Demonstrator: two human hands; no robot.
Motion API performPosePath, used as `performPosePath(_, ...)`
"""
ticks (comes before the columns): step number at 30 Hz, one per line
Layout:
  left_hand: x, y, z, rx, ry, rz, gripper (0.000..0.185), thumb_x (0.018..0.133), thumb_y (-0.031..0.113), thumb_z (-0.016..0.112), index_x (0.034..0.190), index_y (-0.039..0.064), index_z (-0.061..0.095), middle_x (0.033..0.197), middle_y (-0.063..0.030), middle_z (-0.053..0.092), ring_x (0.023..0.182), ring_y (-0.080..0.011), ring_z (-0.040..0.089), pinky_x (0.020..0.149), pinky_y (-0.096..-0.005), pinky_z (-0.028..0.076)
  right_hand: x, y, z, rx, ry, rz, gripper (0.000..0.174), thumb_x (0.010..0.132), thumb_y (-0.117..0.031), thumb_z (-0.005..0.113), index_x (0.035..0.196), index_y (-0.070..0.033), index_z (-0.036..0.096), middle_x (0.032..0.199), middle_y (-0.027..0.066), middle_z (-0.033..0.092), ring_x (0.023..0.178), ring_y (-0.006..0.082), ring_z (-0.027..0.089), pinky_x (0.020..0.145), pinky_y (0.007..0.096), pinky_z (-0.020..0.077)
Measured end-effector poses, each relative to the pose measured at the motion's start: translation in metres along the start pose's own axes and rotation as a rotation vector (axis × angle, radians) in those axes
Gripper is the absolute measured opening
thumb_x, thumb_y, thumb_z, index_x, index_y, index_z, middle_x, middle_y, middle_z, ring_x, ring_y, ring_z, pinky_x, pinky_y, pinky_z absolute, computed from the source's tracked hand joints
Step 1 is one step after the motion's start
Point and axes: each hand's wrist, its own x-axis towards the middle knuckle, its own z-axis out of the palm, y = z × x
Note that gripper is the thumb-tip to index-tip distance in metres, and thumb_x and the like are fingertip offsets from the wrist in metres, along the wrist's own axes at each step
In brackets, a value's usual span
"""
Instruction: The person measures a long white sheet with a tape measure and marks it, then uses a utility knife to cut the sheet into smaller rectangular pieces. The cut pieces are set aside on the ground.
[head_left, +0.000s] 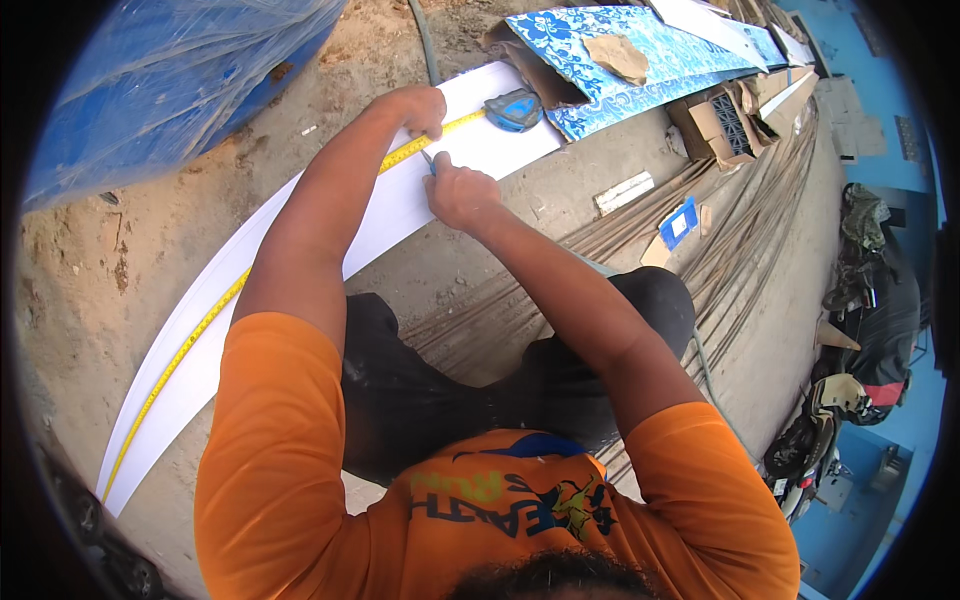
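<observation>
A long white panel (401, 208) lies across the ground before me. Along it runs the yellow blade of a tape measure (191, 341), whose grey and blue case (514, 110) rests near the panel's right end. My left hand (421, 111) presses its fingers on the blade a little left of the case. Close by, my right hand (461, 191) grips a small blue-handled tool (430, 164) with a thin tip that touches the panel at the blade's lower edge. Most of its handle is hidden by my fingers, so its kind cannot be told.
A blue and white patterned carton (600, 97) with a stone (616, 58) on it adjoins the panel's right end. Steel rods (720, 247) lie on the ground at right. A blue, plastic-covered object (187, 82) stands at upper left. Motorcycles (810, 442) are parked at far right.
</observation>
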Motion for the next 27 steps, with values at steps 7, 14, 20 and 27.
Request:
performPosePath(7,-0.001,-0.002,0.003,-0.050,0.023,-0.022,0.021,0.082,0.019,0.090,0.093,0.002,0.084,0.079,-0.0133,0.080,0.071,-0.0284,0.076,0.068,-0.0470,0.059,0.013,0.002,0.009,-0.046,0.006,0.003,0.042,0.118,-0.036,0.045,0.139,-0.001,0.052,0.121,0.0292,0.083,0.114,0.0479,0.082,0.102,0.0582,0.0625)
performPosePath(14,-0.002,-0.003,0.004,-0.061,0.053,-0.011,0.020,0.083,0.016,0.089,0.095,0.001,0.084,0.080,-0.0147,0.079,0.072,-0.0301,0.075,0.068,-0.0484,0.059,0.016,0.003,0.010,-0.017,-0.014,0.026,0.046,0.119,-0.042,0.043,0.136,0.000,0.052,0.118,0.0317,0.082,0.113,0.0521,0.080,0.104,0.0632,0.0587)
performPosePath(20,-0.002,0.000,0.004,-0.047,0.052,-0.037,0.021,0.082,0.016,0.090,0.094,0.000,0.084,0.080,-0.0150,0.079,0.073,-0.0298,0.075,0.067,-0.0483,0.059,0.008,-0.005,0.018,0.003,-0.023,-0.072,0.043,0.119,-0.040,0.045,0.132,0.001,0.051,0.112,0.0303,0.082,0.108,0.0517,0.080,0.100,0.0642,0.0594)
performPosePath(27,0.000,0.003,0.004,-0.032,0.049,-0.050,0.021,0.081,0.017,0.088,0.094,0.000,0.084,0.079,-0.0135,0.079,0.071,-0.0282,0.074,0.067,-0.0482,0.057,0.004,-0.011,0.030,0.003,-0.061,-0.078,0.039,0.120,-0.035,0.044,0.137,-0.001,0.050,0.114,0.0276,0.084,0.108,0.0467,0.083,0.099,0.0594,0.0623)
